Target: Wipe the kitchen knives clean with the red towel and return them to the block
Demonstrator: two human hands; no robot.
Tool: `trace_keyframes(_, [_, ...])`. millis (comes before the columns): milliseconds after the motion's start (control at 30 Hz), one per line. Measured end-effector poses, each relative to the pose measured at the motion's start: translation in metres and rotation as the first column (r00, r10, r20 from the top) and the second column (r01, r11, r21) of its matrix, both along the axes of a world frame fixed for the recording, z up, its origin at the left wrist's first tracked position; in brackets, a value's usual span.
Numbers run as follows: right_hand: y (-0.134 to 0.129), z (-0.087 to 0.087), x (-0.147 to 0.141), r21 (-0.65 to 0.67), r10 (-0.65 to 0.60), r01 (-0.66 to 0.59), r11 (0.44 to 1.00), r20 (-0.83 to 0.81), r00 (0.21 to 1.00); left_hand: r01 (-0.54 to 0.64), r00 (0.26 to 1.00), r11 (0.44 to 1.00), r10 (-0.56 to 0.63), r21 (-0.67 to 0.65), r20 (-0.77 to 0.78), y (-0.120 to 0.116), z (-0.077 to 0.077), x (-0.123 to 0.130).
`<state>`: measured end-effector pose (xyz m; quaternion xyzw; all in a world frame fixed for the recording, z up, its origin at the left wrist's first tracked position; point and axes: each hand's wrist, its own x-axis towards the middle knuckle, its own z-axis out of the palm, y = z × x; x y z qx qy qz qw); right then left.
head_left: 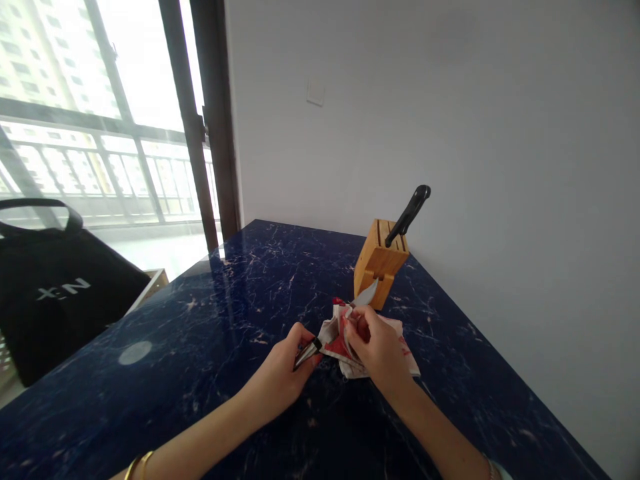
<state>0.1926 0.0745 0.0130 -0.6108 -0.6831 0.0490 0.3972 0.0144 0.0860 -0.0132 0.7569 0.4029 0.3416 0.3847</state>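
My left hand point(291, 365) is closed round the handle of a knife point(367, 293), whose blade points away and to the right. A red and white cloth point(337, 348) is folded over the middle of the blade, and the tip sticks out beyond it. With its fingers pinched, my right hand point(377, 343) grips the cloth against the blade. Part of the cloth hangs down and spreads out under my right hand. Just behind the blade tip stands a wooden knife block point(381, 257), with one black-handled knife point(410, 213) in its slots.
The dark blue marble-patterned table point(240, 300) runs along a white wall point(450, 120) on the right. A black bag point(65, 293) stands beyond the table's left edge. Behind it is a large window with a dark frame point(215, 100). A pale round mark point(135, 353) shows on the tabletop.
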Motion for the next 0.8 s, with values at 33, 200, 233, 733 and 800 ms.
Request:
trace_keyframes(33, [0.0,-0.002,-0.002,-0.014,0.024,-0.024,1.0,0.01,1.0,0.01,1.0,1.0,-0.01,0.007,-0.002,-0.001,-0.001,0.001])
trace_keyframes(200, [-0.003,-0.008,-0.012,-0.065,0.18,-0.176,0.982,0.073,0.981,0.015,1.0,1.0,-0.015,0.024,0.011,0.0,-0.001,0.002])
trace_keyframes(233, [-0.003,-0.008,-0.012,-0.056,0.171,-0.167,0.984,0.07,0.983,0.016,1.0,1.0,-0.016,0.019,0.017,0.0,0.0,0.001])
trace_keyframes(733, [-0.001,-0.011,-0.009,-0.106,0.154,-0.132,0.986,0.237,0.959,-0.048,0.987,0.997,0.055,-0.053,0.151,0.013,-0.006,-0.004])
trace_keyframes(800, [-0.001,-0.008,-0.006,-0.093,0.15,-0.133,0.987,0.209,0.966,-0.058,0.988,0.997,0.065,-0.051,0.14,0.014,-0.006,-0.005])
